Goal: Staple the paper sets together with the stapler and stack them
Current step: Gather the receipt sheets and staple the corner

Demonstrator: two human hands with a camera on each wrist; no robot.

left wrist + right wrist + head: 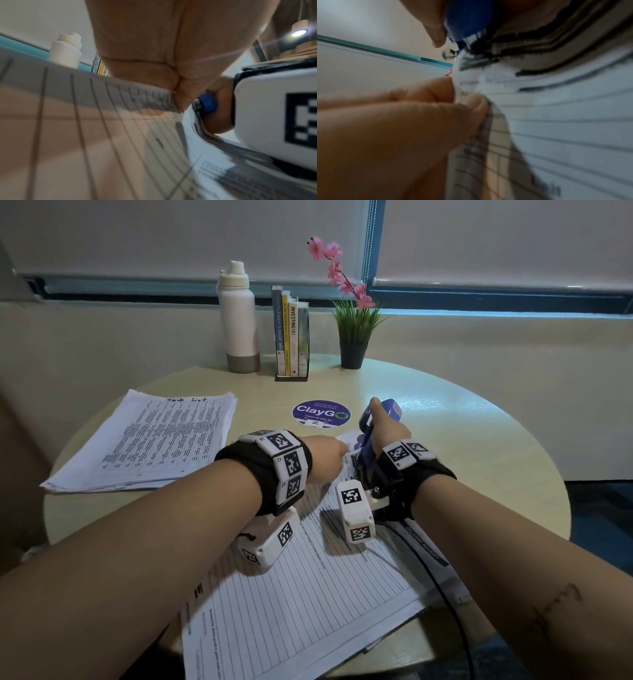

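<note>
At the near middle of the round tabletop (479,440) lies the paper set (308,594), a few thin lined sheets, its far corner lifted off the wood and fed into the blue stapler (368,436). The left hand (325,455) pinches that corner between thumb and curled fingers (476,104), just beside the stapler's mouth, while the right hand (387,429) has its grip wrapped round the stapler, thumb laid along the top. The sheets look light and floppy; they bow where they are raised, and loose sheets will likely slide over one another, so a pinch close to the staple point seems the right hold to keep the edges aligned. The stapler appears rigid and small enough for a one-handed squeeze, and probably needs firm pressure near its front. The wrist views are blurred, so whether the stapler has closed fully on the paper cannot be told. A thicker stack (144,440) of printed sheets lies on the left of the tabletop, well apart.
</note>
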